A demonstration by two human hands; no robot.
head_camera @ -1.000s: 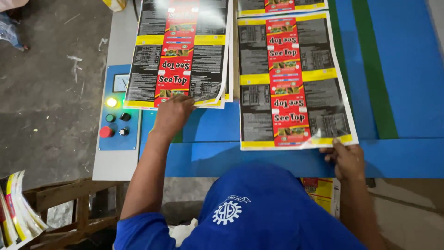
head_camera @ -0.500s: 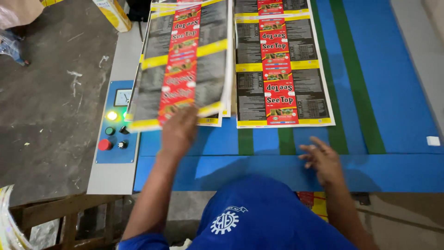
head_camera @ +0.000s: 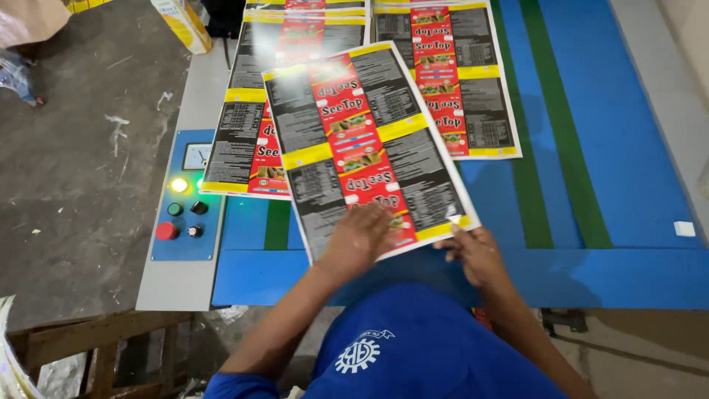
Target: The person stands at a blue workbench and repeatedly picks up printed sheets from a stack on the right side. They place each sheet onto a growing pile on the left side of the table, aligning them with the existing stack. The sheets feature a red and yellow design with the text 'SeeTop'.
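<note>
Printed sheet under both hands, askew on blue-green table.

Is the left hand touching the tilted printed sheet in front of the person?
Touching. The head view shows the left hand lying flat on the tilted printed sheet, near its bottom edge.

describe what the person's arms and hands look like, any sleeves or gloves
Both the left hand and the right hand are bare: no gloves, rings or watch visible. The forearms are uncovered too. A short blue sleeve shows at the left upper arm, matching the blue cap with its white gear-shaped emblem.
</note>
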